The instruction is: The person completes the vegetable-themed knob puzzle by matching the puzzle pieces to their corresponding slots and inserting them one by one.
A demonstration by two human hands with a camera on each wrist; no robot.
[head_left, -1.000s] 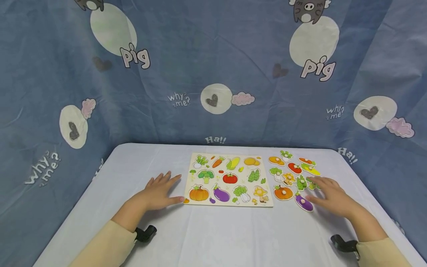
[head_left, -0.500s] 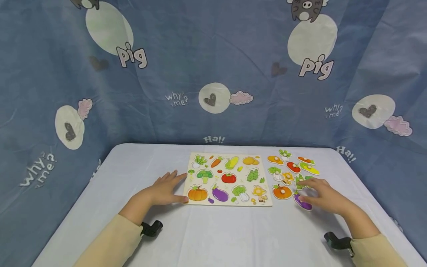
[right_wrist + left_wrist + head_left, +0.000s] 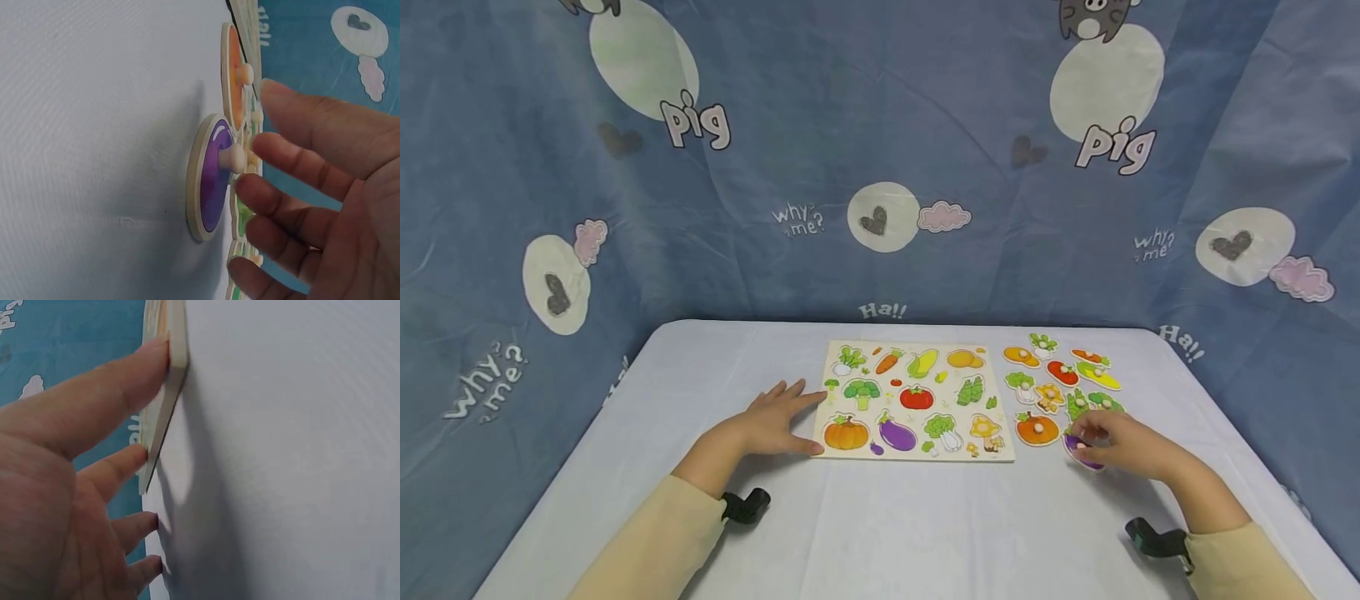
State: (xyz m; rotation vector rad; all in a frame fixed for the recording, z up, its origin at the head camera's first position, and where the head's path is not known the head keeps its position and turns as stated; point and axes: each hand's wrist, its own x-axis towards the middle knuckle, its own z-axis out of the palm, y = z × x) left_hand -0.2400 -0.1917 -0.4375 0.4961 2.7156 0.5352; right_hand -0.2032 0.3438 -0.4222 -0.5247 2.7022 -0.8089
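Note:
A wooden vegetable puzzle board [image 3: 880, 400] lies on the table. My left hand [image 3: 767, 423] is at its left edge, fingers spread; thumb and index finger touch the board's side [image 3: 164, 412] in the left wrist view. To the right of the board, my right hand [image 3: 1123, 446] hovers over a purple eggplant piece [image 3: 1072, 454], partly covering it. In the right wrist view the eggplant piece [image 3: 214, 181] shows its pale knob [image 3: 234, 158], with my loosely bent fingertips close to it. The thumb [image 3: 281, 100] stands apart from that knob, and I see no grip.
Several other knobbed pieces lie flat around it: a pumpkin [image 3: 1037, 430], a mushroom [image 3: 1049, 398], a tomato [image 3: 1063, 373], a corn [image 3: 1098, 375] and a broccoli [image 3: 1105, 402]. A blue patterned cloth [image 3: 880, 125] rises behind the white table [image 3: 910, 533].
My right hand has moved left from beside the broccoli piece to above the eggplant piece, its fingers bending more. My left hand has shifted right onto the board's edge.

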